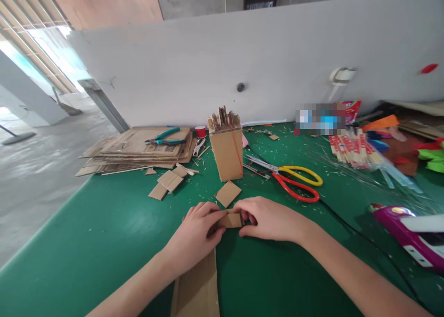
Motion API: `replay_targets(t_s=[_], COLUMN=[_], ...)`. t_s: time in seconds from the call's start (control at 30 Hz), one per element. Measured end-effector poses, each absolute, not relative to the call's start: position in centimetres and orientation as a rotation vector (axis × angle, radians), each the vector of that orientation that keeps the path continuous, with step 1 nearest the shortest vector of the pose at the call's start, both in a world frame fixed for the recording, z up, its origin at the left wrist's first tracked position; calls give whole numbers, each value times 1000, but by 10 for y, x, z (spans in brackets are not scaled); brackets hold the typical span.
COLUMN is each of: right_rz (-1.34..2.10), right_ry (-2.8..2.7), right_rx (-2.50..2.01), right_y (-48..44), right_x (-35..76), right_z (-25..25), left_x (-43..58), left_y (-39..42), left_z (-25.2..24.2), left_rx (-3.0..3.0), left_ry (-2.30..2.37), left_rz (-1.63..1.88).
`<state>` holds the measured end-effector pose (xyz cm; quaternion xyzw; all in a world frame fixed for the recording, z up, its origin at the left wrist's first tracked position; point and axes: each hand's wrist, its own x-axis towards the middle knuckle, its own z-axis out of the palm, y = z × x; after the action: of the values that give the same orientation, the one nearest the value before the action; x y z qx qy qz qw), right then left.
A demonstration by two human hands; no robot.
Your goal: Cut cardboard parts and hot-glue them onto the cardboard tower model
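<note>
Between my two hands is a small folded piece of cardboard (231, 221), held low over the green table. My left hand (197, 231) grips its left side, with the thumb in front and the fingers over the back. At its right end my right hand (260, 219) closes on it with curled fingers. A long cardboard strip (197, 284) lies under my left hand and runs toward me. Just beyond my hands lies a small cardboard square (228, 194). Behind that stands a tall cardboard box (227, 155) with torn cardboard sticks poking out of its top.
Scissors (294, 180) with red and yellow handles lie right of the box. At left, pliers (166, 139) rest on stacked cardboard sheets (114, 153), near small cardboard pieces (169, 180). A purple device (405, 234), a black cord (360, 234) and wrapped sticks (354, 148) are at right.
</note>
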<state>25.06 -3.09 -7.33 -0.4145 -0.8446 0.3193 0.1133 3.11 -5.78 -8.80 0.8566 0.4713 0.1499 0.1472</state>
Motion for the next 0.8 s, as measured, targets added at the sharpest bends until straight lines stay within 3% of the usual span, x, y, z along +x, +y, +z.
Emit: replay_targets(t_s=[0.8], right_rz=[867], right_ry=[-2388], right_rx=[-1172], right_y=[-32], right_x=[252], right_z=[-88], left_x=[33], left_y=[-60], left_z=[-91], left_rx=[2548], left_ry=[1356], left_rz=[436])
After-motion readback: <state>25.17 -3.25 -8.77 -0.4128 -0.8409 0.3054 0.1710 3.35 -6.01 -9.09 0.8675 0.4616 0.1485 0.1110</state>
